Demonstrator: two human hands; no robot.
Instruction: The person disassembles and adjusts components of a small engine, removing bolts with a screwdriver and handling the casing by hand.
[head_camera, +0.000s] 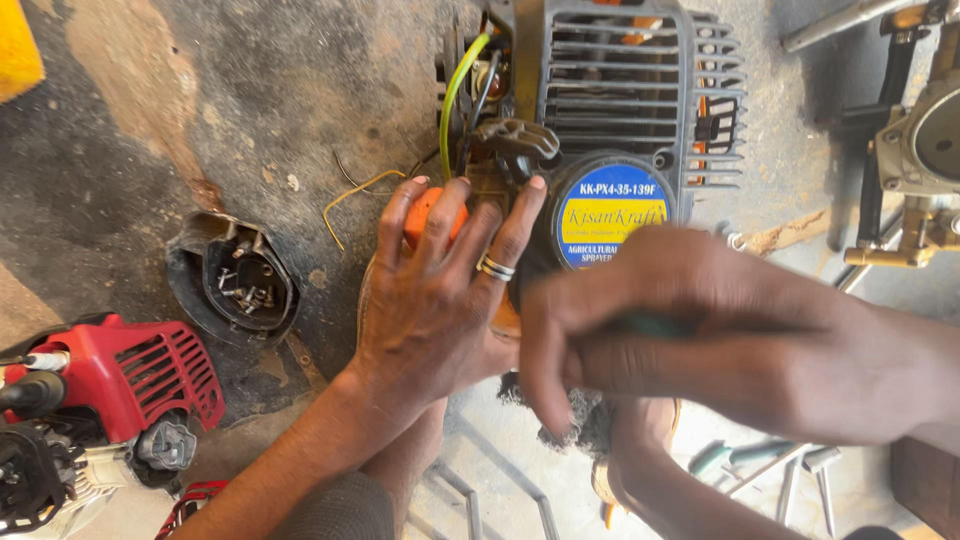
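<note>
A small grey engine (620, 90) with a slatted cover and a round blue and yellow label lies on the concrete floor. My left hand (440, 290), with a ring on one finger, presses flat on an orange part (425, 212) at the engine's left side, fingers spread. My right hand (700, 330) is blurred in front of the engine, its fingers closed around a dark green tool handle (655, 325). A yellow-green hose (455, 95) and thin wires run from the engine's left side.
A black cup-shaped cover (235, 280) holding several screws lies to the left. A red engine (130, 375) sits at lower left. Metal pump parts with brass fittings (915, 150) stand at right. Pliers and tools (770, 465) lie at the bottom right.
</note>
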